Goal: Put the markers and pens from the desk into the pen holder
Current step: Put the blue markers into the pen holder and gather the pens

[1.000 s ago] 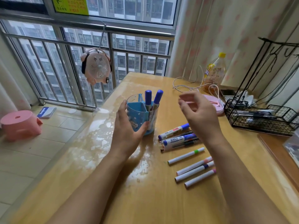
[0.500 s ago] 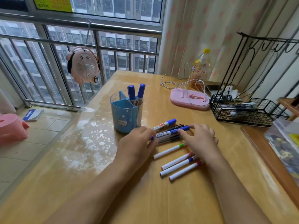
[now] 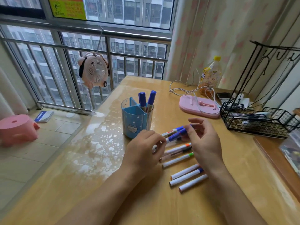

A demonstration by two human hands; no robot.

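The blue pen holder (image 3: 135, 118) stands on the desk with two blue-capped markers (image 3: 146, 99) upright in it. In front of it, my left hand (image 3: 143, 147) and my right hand (image 3: 203, 141) pinch the two ends of a pair of blue-capped markers (image 3: 174, 134), held level just above the desk. Under them lie a white pen with an orange tip (image 3: 177, 148), a dark pen (image 3: 183, 151) and a green-tipped pen (image 3: 178, 159). Three more white pens (image 3: 186, 177) lie side by side nearer to me, partly hidden by my right wrist.
A pink phone stand (image 3: 198, 108) with a white cable lies behind the pens. A black wire basket (image 3: 259, 120) and rack stand at the right, a bottle (image 3: 210, 73) at the back. A small fan (image 3: 94, 70) hangs on the window rail. The desk's left edge (image 3: 78, 137) drops to the floor.
My left hand has left the holder and my right hand has come down. Both have closed on the blue-capped markers and raised them slightly, uncovering the orange-tipped pen.
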